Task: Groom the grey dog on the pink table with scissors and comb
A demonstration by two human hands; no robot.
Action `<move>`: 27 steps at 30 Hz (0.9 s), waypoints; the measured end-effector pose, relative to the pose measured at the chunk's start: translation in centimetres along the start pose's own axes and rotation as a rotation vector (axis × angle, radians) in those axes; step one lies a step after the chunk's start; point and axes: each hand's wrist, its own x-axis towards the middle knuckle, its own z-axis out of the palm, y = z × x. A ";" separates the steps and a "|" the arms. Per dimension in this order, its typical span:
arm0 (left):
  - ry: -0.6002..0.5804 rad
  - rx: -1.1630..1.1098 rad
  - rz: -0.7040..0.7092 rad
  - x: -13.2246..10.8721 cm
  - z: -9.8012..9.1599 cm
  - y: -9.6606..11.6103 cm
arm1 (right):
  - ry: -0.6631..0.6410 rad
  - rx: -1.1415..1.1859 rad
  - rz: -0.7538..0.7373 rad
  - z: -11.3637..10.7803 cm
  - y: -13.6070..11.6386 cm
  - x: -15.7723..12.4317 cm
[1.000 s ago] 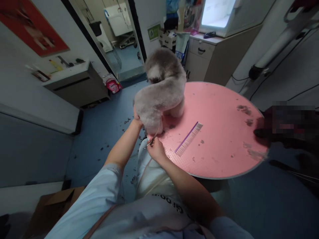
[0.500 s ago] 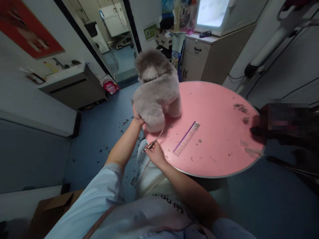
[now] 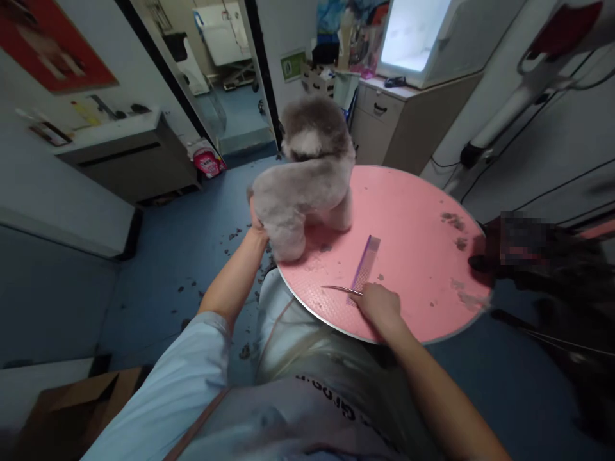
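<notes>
Item: curved grooming scissors [image 3: 340, 290], lying low over the near edge of the round pink desk [image 3: 423, 211], just beside the purple comb [image 3: 364, 264].

Holder: the right hand [image 3: 380, 305] is gripping the scissors at the handle end; its grip is closed over the finger loops, which are hidden under the fingers.

Orientation: the blades are pointing left, toward the person's left side, the long axis running nearly level along the desk edge, with a slight upward bow. The comb is lying at a steep angle to them, its long axis running away from the person, its near end close to the hand.

Handling, as judged: thin steel, stiff, light, sharp at the tip; best taken by the loops, never the blades.

Second holder: the left hand [image 3: 255, 221] is pressing against the rump of the small grey dog [image 3: 302, 186], grip curled on the fur. The dog is standing at the desk's left rim, head facing away. Soft, live, liable to shift; calling for gentle support.

Loose fur clippings are lying on desk and floor.
</notes>
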 end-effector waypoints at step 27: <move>-0.006 -0.078 -0.071 -0.8 0.0 -1.1 | 0.203 0.662 -0.022 1.7 4.3 -2.2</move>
